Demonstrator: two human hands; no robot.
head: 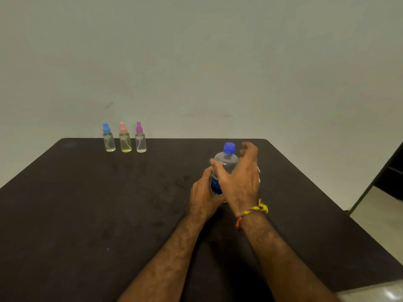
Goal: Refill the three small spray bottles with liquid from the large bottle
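1. A person's left hand (204, 190) clamps the lower body of the large bottle (225, 164), which stands upright on the dark table (87, 214), toward its far right corner.
2. The right hand (238, 182) hovers in front of the bottle's shoulder, fingers spread and curled, closed on nothing; its fingertips sit just beside the blue cap (229, 148), apparently not yet touching it.
3. A yellow and red thread band (250, 212) circles the right wrist.
4. Three small spray bottles stand in a row along the far edge, toward the far left corner, well apart from the large bottle: the blue-topped bottle (108, 139), the pink-topped bottle (125, 139) and the purple-topped bottle (140, 139). All three spray heads are on, and none is full.
5. The step in hand appears to be uncapping the large bottle. Done well, the left hand holds firm and low without squeezing the soft wall, while the right pinches the cap squarely and twists.
6. The bottle looks nearly full, so a hard squeeze once the cap loosens could push liquid over the neck.
7. The small bottles likely need bringing nearer and opening before any pour.
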